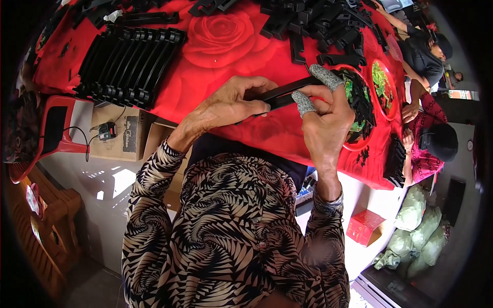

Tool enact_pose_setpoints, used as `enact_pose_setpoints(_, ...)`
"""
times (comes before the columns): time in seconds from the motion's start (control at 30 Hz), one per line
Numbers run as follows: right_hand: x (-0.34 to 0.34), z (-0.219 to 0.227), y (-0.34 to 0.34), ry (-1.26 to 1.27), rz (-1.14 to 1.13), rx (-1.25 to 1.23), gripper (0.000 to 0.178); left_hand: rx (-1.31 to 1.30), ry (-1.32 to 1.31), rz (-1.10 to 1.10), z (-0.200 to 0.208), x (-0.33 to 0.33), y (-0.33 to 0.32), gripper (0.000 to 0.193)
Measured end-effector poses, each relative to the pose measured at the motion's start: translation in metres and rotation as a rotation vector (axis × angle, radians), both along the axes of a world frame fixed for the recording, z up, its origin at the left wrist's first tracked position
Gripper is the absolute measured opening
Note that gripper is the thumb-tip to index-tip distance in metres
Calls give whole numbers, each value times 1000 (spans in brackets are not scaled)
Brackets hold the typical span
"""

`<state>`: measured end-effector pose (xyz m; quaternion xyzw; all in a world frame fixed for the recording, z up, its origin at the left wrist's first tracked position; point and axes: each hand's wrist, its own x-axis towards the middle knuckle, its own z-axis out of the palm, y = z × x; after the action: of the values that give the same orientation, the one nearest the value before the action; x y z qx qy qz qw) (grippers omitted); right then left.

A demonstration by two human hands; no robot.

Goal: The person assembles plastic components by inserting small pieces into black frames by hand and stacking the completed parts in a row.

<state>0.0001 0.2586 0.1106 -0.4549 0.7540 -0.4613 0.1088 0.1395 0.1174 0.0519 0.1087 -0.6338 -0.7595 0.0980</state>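
Observation:
A long black plastic piece (286, 94) is held slantwise above the near edge of the red rose-patterned tablecloth (215, 56). My left hand (228, 105) is closed round its left end, thumb on top. Grey knitted finger covers sit on two fingers of my right hand (331, 120), which grips the other end. Whether that hand also holds a small part is hidden. Just beyond it stands a red-rimmed bowl (356, 147) with small black and green bits. To the left, similar black pieces (131, 64) lie side by side in a neat row.
Loose black pieces (313, 23) are heaped at the back. A second red bowl (390, 110) holds green bits. Another stack of black pieces (395, 161) sits at the right corner. Co-workers (429, 146) are along the right side. A red chair (59, 123) stands left, near a cardboard box (131, 134).

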Motion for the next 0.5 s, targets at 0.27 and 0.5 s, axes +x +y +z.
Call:
enact_pose_setpoints(0.27, 8, -4, 3, 101, -65, -5, 60, 4, 5, 10, 3, -4, 3, 40)
enact_pose_setpoints(0.5, 10, -16, -9, 375, -43, -127, 60, -24, -5, 28, -5, -5, 1, 30)
